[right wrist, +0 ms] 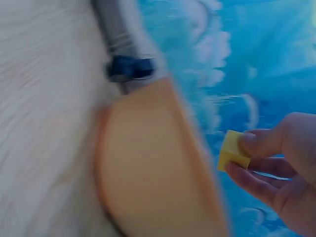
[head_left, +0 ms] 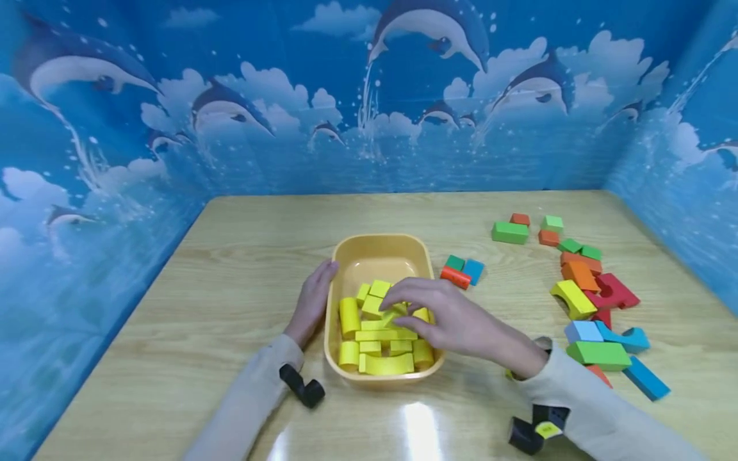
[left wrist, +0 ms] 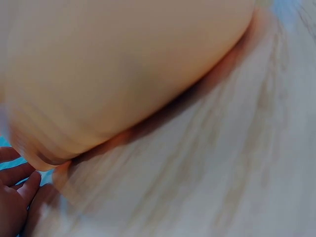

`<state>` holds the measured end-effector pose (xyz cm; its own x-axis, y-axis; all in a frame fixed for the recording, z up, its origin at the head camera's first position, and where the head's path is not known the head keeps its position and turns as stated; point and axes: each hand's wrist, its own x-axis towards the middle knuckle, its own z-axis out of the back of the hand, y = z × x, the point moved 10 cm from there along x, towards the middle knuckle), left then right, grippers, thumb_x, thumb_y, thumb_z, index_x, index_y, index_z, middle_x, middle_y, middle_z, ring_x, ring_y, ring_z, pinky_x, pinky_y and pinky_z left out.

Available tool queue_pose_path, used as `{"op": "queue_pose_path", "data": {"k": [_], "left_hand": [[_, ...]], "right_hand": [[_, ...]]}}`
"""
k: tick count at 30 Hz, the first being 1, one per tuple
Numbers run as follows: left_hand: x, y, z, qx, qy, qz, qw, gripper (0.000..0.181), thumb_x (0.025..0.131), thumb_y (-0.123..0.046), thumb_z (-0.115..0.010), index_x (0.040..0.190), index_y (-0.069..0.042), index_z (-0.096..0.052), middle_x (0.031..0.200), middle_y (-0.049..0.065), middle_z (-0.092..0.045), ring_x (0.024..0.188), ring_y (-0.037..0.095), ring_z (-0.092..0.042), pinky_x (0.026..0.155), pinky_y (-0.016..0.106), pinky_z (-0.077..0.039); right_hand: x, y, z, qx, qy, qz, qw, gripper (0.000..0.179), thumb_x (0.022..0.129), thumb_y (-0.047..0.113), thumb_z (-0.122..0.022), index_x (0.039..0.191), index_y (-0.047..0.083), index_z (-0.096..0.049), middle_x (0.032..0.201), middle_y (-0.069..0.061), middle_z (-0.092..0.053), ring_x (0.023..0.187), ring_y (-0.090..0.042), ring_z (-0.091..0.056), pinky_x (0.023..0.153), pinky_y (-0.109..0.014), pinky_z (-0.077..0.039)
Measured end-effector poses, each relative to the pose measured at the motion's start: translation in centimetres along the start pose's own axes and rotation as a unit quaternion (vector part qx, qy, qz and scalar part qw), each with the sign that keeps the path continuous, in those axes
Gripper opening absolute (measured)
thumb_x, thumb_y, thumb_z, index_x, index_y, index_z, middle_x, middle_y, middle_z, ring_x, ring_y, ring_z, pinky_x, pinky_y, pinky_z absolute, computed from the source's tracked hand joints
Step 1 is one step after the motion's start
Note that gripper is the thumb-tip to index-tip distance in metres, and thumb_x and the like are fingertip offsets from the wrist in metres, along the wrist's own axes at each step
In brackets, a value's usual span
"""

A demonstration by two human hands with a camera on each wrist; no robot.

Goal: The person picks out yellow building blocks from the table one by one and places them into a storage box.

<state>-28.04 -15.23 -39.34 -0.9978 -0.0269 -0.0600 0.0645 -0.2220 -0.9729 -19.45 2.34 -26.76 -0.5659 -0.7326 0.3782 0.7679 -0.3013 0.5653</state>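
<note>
A tan plastic tub stands on the table, its near part packed with yellow wooden blocks such as cylinders, bars and an arch. My left hand rests against the tub's left side, fingers extended near the rim; the left wrist view shows only part of this hand at its lower left edge. Over the tub, my right hand pinches a small yellow block between thumb and fingertips. That hand covers part of the tub's right rim and some of the blocks inside.
Right of the tub lie a red cylinder, a blue block and a green one. Farther right, a loose group of colored blocks holds a yellow arch, a green bar and a blue bar. Dolphin-print curtain surrounds the table.
</note>
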Motion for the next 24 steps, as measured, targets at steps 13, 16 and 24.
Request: {"op": "queue_pose_path", "data": {"k": [13,16,24], "left_hand": [[0.1,-0.7,0.0,0.010,0.001,-0.012,0.9999,0.061,0.103,-0.044,-0.035,0.148,-0.003,-0.036,0.150,0.016,-0.039,0.138,0.031,-0.035,0.116,0.046,-0.026],[0.2,-0.7,-0.1,0.010,0.005,-0.007,0.9999,0.061,0.103,-0.045,-0.034,0.148,-0.004,-0.036,0.150,0.015,-0.038,0.138,0.030,-0.035,0.116,0.045,-0.026],[0.2,0.0,0.0,0.009,0.009,0.000,0.9999,0.064,0.103,-0.046,-0.034,0.150,-0.002,-0.031,0.153,0.016,-0.034,0.141,0.029,-0.029,0.118,0.044,-0.022]], "right_hand": [[-2.2,-2.0,0.5,-0.079,-0.069,0.017,0.9944,0.032,0.082,-0.012,-0.067,0.108,0.006,-0.068,0.111,-0.008,-0.066,0.106,-0.022,-0.061,0.085,-0.034,-0.056],[-5.0,-3.0,3.3,-0.104,-0.113,-0.003,0.9881,0.038,0.076,-0.016,-0.070,0.105,0.008,-0.069,0.109,-0.004,-0.067,0.104,-0.021,-0.062,0.084,-0.031,-0.056],[-12.6,-6.9,8.3,-0.183,-0.126,-0.116,0.9681,0.047,0.072,-0.016,-0.073,0.108,0.014,-0.067,0.107,0.003,-0.066,0.093,-0.015,-0.062,0.076,-0.013,-0.052]]}}
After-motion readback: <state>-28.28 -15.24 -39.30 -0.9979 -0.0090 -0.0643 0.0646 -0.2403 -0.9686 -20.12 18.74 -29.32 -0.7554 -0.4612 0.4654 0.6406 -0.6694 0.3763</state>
